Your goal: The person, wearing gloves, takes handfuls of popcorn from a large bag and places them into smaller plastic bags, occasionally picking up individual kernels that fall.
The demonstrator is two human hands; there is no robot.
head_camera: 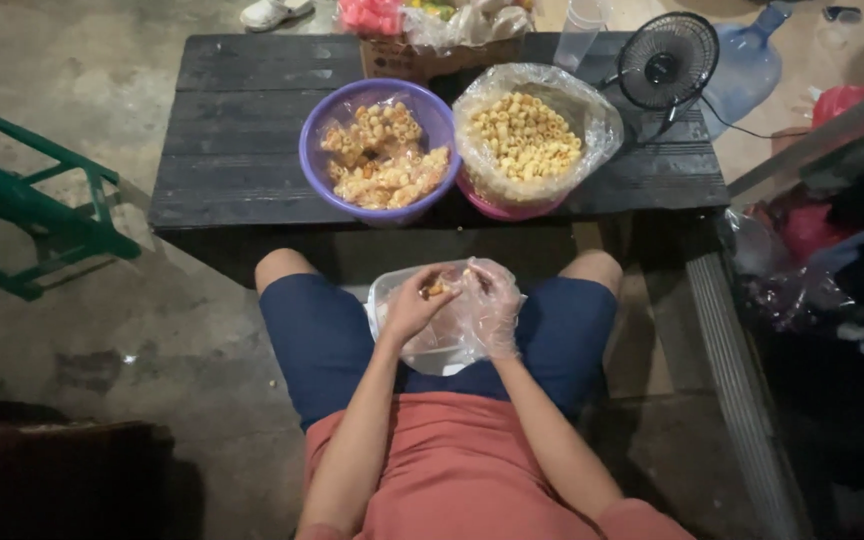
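Centrally, near the viewer, both hands meet over a clear bag (447, 340) resting on the lap. Left hand (414, 305): bare, fingers curled together, pinching a small yellow snack (436, 289) at the bag's mouth. Right hand (492, 305): covered by a thin plastic glove, fingers bent and closed on the bag's edge, touching the left fingertips. Farther off, a dark table (242, 120) carries a purple bowl (317, 150) of packed snacks at left and, just beside it at right, a pink bowl (512, 208) lined with plastic, heaped with ring snacks. A small black fan (668, 62) stands at the far right.
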